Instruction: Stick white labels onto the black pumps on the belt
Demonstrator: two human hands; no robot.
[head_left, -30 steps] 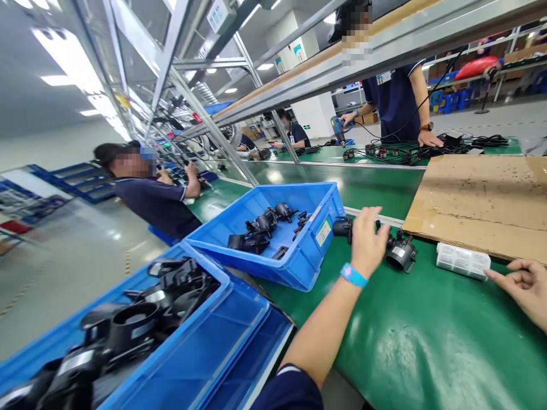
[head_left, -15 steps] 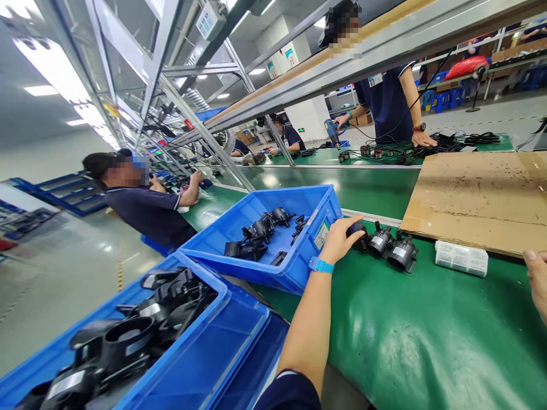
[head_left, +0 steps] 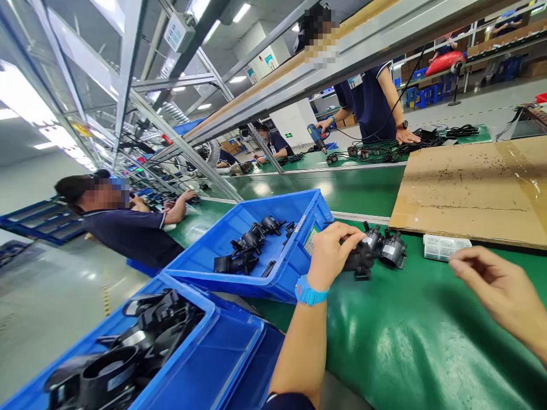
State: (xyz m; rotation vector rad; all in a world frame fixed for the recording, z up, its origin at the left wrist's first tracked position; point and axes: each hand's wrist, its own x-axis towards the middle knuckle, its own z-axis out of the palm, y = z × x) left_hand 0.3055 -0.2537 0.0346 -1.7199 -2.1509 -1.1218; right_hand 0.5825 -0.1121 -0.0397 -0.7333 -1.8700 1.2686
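Note:
My left hand (head_left: pixel 331 250), with a blue wristband, is closed around a black pump-like part (head_left: pixel 358 261) just above the green mat (head_left: pixel 405 347). Two more black parts (head_left: pixel 387 246) stand right behind it, next to the tilted blue bin (head_left: pixel 282 267) holding several similar black pieces. My right hand (head_left: pixel 498 290) hovers over the mat at the right with its fingers loosely curled and pinched together; nothing shows in them. A small white packet (head_left: pixel 444 247) lies just beyond it by the cardboard sheet (head_left: pixel 474 188).
A second blue bin (head_left: pixel 205 353) with large black housings sits at lower left. Across the green conveyor (head_left: pixel 354 188) a person holds a blue power tool among cables. Another person works at the left. A metal frame runs overhead.
My left hand has picked the nearest black part out of the row and drawn it toward me. My right hand has come back into view from the right edge.

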